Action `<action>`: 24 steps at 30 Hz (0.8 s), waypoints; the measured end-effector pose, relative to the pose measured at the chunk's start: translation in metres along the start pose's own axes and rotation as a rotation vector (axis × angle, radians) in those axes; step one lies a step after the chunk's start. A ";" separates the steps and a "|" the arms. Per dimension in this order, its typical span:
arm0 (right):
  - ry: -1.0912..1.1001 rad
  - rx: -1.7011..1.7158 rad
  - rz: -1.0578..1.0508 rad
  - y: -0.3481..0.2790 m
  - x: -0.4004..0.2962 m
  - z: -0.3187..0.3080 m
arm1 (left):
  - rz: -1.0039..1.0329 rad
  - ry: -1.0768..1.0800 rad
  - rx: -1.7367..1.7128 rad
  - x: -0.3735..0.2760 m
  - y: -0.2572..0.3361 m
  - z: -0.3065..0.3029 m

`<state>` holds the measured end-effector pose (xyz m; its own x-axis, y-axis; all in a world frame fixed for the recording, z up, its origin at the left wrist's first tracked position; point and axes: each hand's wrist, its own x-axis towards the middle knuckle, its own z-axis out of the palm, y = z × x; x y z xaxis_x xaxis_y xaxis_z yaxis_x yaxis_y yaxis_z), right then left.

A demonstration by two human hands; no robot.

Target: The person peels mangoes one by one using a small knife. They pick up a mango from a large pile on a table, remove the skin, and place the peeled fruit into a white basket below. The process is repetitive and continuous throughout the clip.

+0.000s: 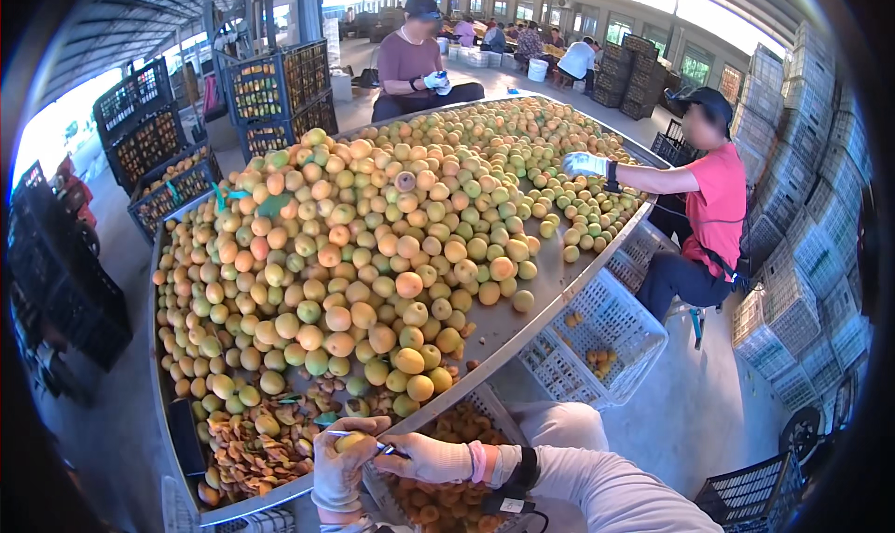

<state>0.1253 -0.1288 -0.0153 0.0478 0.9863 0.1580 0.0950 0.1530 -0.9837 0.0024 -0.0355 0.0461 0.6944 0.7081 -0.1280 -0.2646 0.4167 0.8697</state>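
Observation:
My gloved left hand (338,466) holds an apricot (352,441) above the near edge of a metal-rimmed sorting table (538,318). My gloved right hand (426,456) grips a small bladed hand tool (389,449), its thin metal blade lying against the fruit; whether it is a knife or a peeler I cannot tell. Under my hands stands a plastic crate (498,411) with orange-brown cut fruit (458,428) in it. On the table, to the left of my hands, lies a heap of peelings and fruit scraps (262,439). A large pile of apricots (363,253) rises just beyond.
White crates (615,323) holding a few fruit pieces stand right of the table. A co-worker in a red shirt (717,197) reaches over the right side; another person (412,61) sits at the far side. Black crates (273,93) are stacked left, white crates (804,183) right.

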 end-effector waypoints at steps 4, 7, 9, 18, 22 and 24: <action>-0.194 0.447 0.280 -0.066 0.010 0.001 | 0.189 -0.310 -0.432 -0.005 -0.007 -0.012; -0.143 0.065 0.092 -0.036 0.011 0.009 | 0.270 0.006 -0.116 -0.005 -0.028 -0.026; -0.083 -0.143 0.039 -0.021 0.013 0.009 | 0.288 0.040 -0.014 -0.004 -0.013 -0.002; -0.103 -0.823 -0.012 -0.079 0.043 0.038 | 0.292 0.072 -0.574 0.018 -0.044 -0.035; 0.014 -0.713 0.045 -0.058 0.057 0.031 | 0.203 0.580 -0.174 0.034 -0.016 -0.025; 0.103 -0.633 0.076 -0.055 0.066 0.028 | 0.497 0.478 0.207 0.043 -0.052 -0.071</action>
<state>0.0952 -0.0699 0.0469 0.1695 0.9772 0.1278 0.6540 -0.0146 -0.7564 -0.0012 0.0133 -0.0385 0.1436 0.9778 0.1527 -0.3080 -0.1025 0.9459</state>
